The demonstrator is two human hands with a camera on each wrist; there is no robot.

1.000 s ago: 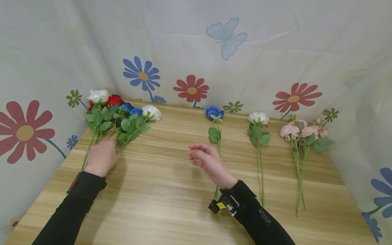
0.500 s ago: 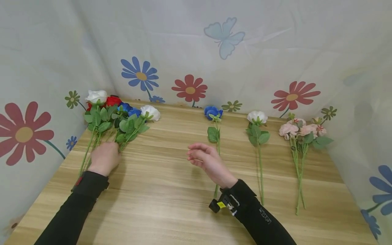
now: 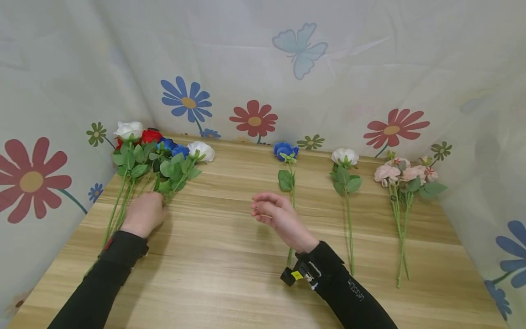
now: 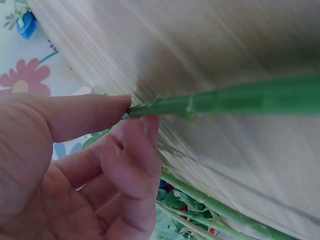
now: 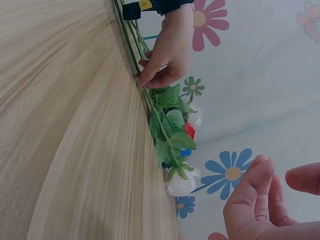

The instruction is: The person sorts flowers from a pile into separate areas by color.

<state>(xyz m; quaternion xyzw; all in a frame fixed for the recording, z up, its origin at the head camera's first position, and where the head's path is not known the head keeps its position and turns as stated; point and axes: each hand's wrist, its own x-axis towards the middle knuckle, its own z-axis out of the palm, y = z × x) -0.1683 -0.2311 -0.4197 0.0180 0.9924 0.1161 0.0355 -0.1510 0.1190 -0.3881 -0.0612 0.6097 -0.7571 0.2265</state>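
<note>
At the left of the table my left hand [image 3: 145, 212] pinches a green stem [image 4: 210, 102] between thumb and fingertips. This stem runs up to the white rose [image 3: 201, 151] on the right side of a leafy bunch. Beside it in the bunch lie blue roses [image 3: 179, 151], a red rose [image 3: 152, 135] and another white rose [image 3: 129, 130]. My right hand [image 3: 283, 219] holds nothing, its fingers loosely bent and apart from the thumb in the right wrist view. It overlaps the stem of a single blue rose [image 3: 285, 150] in the head view.
Farther right on the wooden table [image 3: 213, 256] lie a single white rose [image 3: 345, 157] and a bunch of pink flowers [image 3: 404, 173]. A curtain [image 3: 230, 55] printed with flowers and a butterfly hangs along the back and sides.
My left hand has shifted slightly right and toward me along the stems, uncovering more of those on its left. My right hand has stayed in place. The head view has tilted slightly.
</note>
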